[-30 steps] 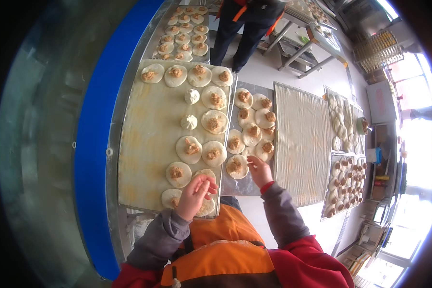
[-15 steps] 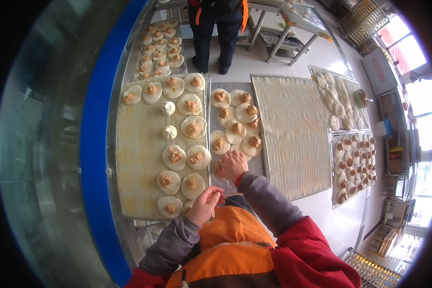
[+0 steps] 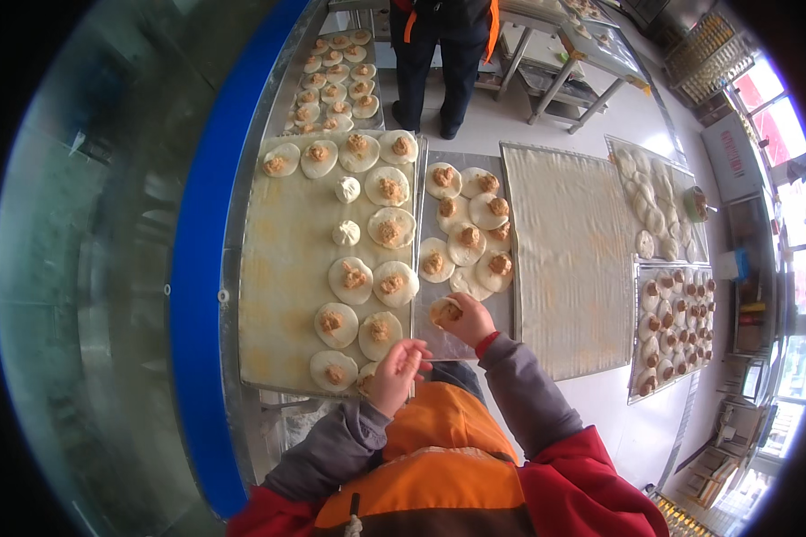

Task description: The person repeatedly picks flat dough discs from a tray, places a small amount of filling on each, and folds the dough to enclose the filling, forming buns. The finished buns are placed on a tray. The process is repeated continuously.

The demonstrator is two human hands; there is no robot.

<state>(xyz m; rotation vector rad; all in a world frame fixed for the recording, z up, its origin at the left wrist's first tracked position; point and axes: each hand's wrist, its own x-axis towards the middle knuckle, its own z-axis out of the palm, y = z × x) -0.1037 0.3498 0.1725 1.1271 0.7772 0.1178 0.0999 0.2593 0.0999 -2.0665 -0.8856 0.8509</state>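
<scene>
Right hand (image 3: 471, 322): closed around a soft, pale dough round topped with orange-brown filling (image 3: 444, 311); gripped from the right, over the flat grey metal sheet (image 3: 439, 340) — perhaps to spare the filling.
Left hand (image 3: 400, 371): half-curled at the tray's near right edge; nothing seen in the grasp; exact closure not discernible.
Pale cloth-lined rectangular tray (image 3: 273, 242): set with filled dough rounds (image 3: 334, 327) and two small white pleated buns (image 3: 347, 234); mostly spaced apart, presumably against sticking.
Grey sheet: crowded with overlapping filled rounds (image 3: 468, 243) — likely to save space.
Surface: wrinkled beige cloth-covered tray (image 3: 564, 259) to the right; long blue edging strip (image 3: 201, 224) to the left.
Room: pale floor; bright windows; dark-trousered co-worker (image 3: 439, 63) standing beyond.
</scene>
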